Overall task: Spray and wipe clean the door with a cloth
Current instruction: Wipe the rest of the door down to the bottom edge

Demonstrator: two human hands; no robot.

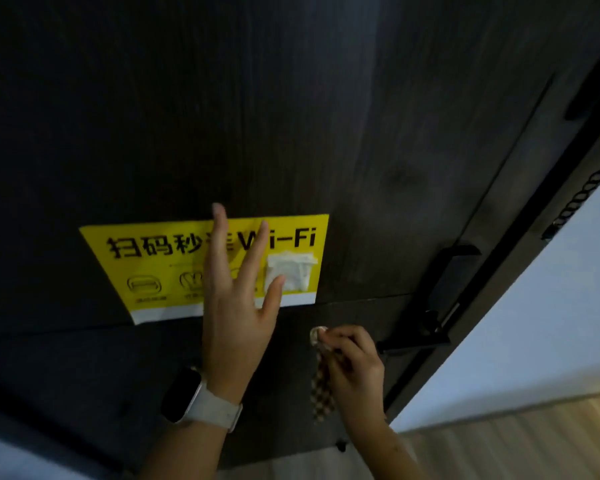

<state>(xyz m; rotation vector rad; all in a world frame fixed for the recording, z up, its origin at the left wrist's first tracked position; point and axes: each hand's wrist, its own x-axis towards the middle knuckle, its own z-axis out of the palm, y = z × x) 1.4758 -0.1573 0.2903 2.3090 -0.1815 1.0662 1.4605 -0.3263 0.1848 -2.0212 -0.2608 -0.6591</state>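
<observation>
Dark wood-grain door fills the view, with a yellow Wi-Fi sticker on it and a black handle to the right. Left hand, smartwatch on its wrist, is raised over the sticker with fingers straight and spread. Right hand pinches a checkered cloth against the door below the sticker.

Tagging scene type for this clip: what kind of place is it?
Probably a rented or guest room rather than a private home: a dark wood door carries a yellow scan-for-Wi-Fi sticker, and has a black lever handle with a security chain above.
</observation>
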